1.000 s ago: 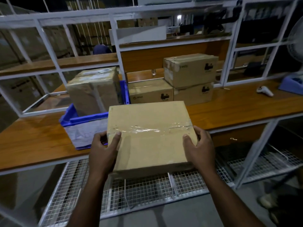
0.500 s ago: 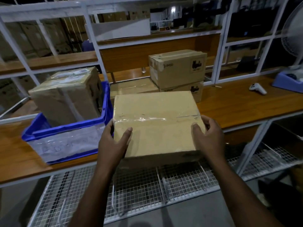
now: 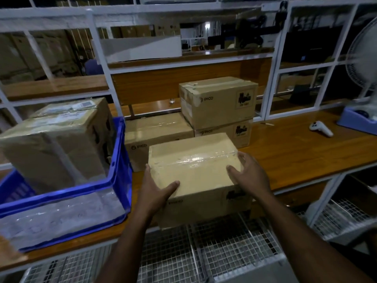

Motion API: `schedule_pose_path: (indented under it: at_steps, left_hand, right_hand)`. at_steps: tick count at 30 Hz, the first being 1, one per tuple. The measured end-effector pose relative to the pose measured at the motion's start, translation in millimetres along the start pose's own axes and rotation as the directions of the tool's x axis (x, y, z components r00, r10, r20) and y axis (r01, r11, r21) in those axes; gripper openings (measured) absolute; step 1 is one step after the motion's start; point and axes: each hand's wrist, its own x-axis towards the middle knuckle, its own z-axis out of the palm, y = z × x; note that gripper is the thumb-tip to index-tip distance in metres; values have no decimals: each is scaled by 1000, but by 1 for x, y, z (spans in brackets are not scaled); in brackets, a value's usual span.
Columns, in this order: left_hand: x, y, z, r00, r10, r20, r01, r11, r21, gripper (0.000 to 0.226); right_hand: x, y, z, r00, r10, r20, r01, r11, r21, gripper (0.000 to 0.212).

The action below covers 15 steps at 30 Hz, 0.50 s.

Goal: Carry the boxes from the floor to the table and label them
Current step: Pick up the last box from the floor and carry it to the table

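A taped brown cardboard box [image 3: 193,166] is at the front edge of the wooden table [image 3: 295,152], its near end overhanging the edge. My left hand [image 3: 155,190] grips its near left corner with the thumb on top. My right hand [image 3: 248,172] holds its right side, thumb on the top face and fingers along the edge. Just behind it stand three similar boxes: one [image 3: 218,101] stacked on a second [image 3: 224,133], and a third [image 3: 157,129] to their left.
A blue bin [image 3: 120,160] holding a larger taped box [image 3: 55,144] sits on the table directly left of my box. A white controller [image 3: 321,128] and a fan's blue base [image 3: 355,119] lie to the right. White wire shelving [image 3: 224,248] runs under the table.
I have stepped closer and the box has moved forward and down to the table edge, close in front of the stacked boxes. Both hands stay on its sides.
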Motion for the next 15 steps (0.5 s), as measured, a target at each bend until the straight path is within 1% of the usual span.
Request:
schedule_pose_path:
  at_steps: [3, 4, 5, 6, 7, 8, 9, 10, 12, 14, 15]
  left_hand:
    - [17, -4, 5, 1000, -26, 0, 26, 1000, 15, 134]
    - [22, -5, 7, 1000, -14, -19, 15, 997, 74, 136]
    - [27, -4, 8, 999, 19, -45, -10, 984, 180, 135]
    - [32, -2, 9, 994, 78, -80, -49, 948, 314, 130]
    - [36, 1, 10, 981, 165, -104, -103, 891, 443, 122]
    - [39, 6, 11, 963, 252, -94, -165, 829, 535, 113]
    - [41, 12, 14, 948, 312, -56, -224, 786, 577, 103]
    - [43, 17, 18, 936, 351, -12, -279, 763, 583, 91]
    - [47, 21, 30, 918, 391, 60, -350, 733, 583, 63]
    - [48, 20, 40, 913, 399, 90, -370, 715, 593, 42]
    - [47, 18, 42, 915, 393, 92, -368, 717, 593, 38]
  right_hand:
    - [20, 3, 11, 999, 9, 38, -8, 1000, -17, 65]
    - [26, 2, 13, 999, 10, 44, -8, 999, -44, 64]
    - [31, 0, 15, 999, 8, 37, -5, 995, -99, 62]
    - [36, -2, 16, 1000, -6, 12, 8, 983, -183, 59]
    - [39, -7, 17, 999, -44, -20, 37, 960, -278, 56]
    - [41, -13, 17, 993, -111, -40, 90, 929, -358, 52]
    - [41, -20, 19, 982, -184, -35, 156, 904, -398, 46]
    - [40, -28, 21, 971, -240, -11, 217, 894, -392, 38]
    - [36, -41, 31, 957, -285, 48, 284, 897, -339, 22]
    - [33, -44, 42, 956, -290, 54, 292, 905, -309, 13]
    - [34, -43, 45, 957, -286, 42, 285, 911, -298, 12]
